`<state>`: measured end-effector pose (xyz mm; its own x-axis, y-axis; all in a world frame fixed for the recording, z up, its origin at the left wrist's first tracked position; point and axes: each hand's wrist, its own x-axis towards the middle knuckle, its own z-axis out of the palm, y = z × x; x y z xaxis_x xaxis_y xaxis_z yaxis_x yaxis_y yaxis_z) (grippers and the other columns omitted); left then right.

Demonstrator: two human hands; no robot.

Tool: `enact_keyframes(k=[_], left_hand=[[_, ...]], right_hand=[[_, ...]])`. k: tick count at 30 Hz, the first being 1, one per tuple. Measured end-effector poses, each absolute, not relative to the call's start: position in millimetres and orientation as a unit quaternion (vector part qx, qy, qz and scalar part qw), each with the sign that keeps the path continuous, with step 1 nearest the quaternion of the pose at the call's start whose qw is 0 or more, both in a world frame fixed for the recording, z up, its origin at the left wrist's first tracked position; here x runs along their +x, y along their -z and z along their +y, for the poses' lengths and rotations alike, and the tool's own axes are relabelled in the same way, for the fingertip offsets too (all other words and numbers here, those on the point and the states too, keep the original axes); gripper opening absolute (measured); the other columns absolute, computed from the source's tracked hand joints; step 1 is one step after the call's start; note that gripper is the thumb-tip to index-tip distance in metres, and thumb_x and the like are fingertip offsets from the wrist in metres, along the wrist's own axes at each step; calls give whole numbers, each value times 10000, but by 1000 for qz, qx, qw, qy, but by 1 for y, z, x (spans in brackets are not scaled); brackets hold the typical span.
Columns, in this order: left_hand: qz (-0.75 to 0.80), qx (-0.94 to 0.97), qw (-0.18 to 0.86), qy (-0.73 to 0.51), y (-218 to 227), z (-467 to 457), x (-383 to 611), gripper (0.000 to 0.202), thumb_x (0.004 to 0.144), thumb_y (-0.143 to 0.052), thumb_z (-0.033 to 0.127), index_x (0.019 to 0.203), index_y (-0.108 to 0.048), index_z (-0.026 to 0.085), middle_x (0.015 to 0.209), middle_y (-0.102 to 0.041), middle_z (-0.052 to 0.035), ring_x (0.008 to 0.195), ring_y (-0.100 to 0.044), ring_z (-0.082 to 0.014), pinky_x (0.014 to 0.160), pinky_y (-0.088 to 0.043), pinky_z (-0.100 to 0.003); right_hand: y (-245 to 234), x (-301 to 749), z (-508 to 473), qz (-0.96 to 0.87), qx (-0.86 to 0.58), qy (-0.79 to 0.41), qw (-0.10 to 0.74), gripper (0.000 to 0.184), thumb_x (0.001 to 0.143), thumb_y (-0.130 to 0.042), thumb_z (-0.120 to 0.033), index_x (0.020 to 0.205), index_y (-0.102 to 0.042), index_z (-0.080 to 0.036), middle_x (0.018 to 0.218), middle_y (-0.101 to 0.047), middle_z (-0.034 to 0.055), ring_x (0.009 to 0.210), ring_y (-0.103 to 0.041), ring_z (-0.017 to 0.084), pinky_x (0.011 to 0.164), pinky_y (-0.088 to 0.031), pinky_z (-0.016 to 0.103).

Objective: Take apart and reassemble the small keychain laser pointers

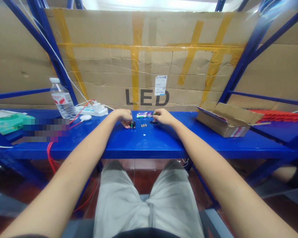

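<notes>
Both my arms reach out over a blue metal shelf (pixel 149 142). My left hand (pixel 124 117) is curled, its fingertips pinching a small dark cylindrical part (pixel 132 125) that stands on the shelf. My right hand (pixel 164 116) is curled too, fingers closed on a small green-tipped piece (pixel 155 113) beside a black cap (pixel 153 122). Between the hands lies a row of small shiny coloured tubes (pixel 144 115). Several tiny button cells (pixel 143 125) sit in front of them, and one more (pixel 144 135) lies alone, nearer to me.
A water bottle (pixel 63 99), a white power strip (pixel 93 110) with red and white cables, and a white round device (pixel 85 117) stand at the left. An open cardboard box (pixel 225 120) sits at the right. A taped cardboard sheet marked LED (pixel 149 59) backs the shelf.
</notes>
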<state>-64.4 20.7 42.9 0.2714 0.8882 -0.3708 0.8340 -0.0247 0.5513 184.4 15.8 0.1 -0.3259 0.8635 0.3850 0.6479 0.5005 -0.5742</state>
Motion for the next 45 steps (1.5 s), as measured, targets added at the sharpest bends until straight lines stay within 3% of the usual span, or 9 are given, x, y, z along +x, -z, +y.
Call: enact_keyframes(k=[6, 28, 31, 34, 38, 45], left_hand=[[601, 717, 351, -47, -43, 18, -64, 131, 547, -630, 92, 673, -635, 130, 640, -691, -137, 705, -723, -275, 709, -595, -375], [626, 714, 309, -54, -42, 21, -67, 93, 591, -648, 98, 670, -625, 142, 640, -693, -116, 667, -705, -249, 677, -571, -345], [612, 754, 186, -148, -44, 26, -64, 75, 636, -650, 124, 707, -651, 147, 746, -716, -120, 762, -698, -254, 748, -546, -351], [488, 807, 85, -323, -40, 29, -54, 137, 721, -655, 213, 843, -683, 155, 930, -729, -102, 892, -667, -219, 838, -513, -325], [317, 848, 172, -388, -26, 24, -31, 262, 741, -701, 303, 935, -645, 136, 895, -704, -69, 855, -650, -175, 807, -508, -296], [290, 847, 160, -416, -14, 17, -16, 146, 787, -637, 254, 875, -650, 139, 809, -682, -31, 765, -610, -142, 732, -475, -261]], right_hand=[[1, 185, 18, -799, -475, -162, 333, 172, 852, -571, -214, 684, -575, -174, 705, -698, 36, 645, -596, 149, 630, -424, 261], [-1, 184, 15, -793, -477, -176, 336, 181, 861, -574, -205, 683, -574, -171, 692, -690, 31, 629, -590, 143, 616, -421, 253], [0, 182, 16, -786, -467, -197, 353, 188, 869, -587, -216, 688, -578, -168, 698, -696, 32, 644, -597, 143, 629, -436, 251], [-2, 179, 14, -772, -451, -240, 379, 172, 874, -604, -217, 713, -590, -161, 703, -699, 35, 647, -601, 137, 621, -448, 240], [-6, 175, 9, -754, -423, -302, 402, 122, 877, -623, -211, 773, -627, -147, 714, -702, 41, 628, -603, 129, 616, -477, 239], [-6, 172, 6, -745, -396, -355, 402, 142, 900, -612, -233, 787, -585, -150, 674, -651, 24, 618, -599, 129, 636, -518, 251]])
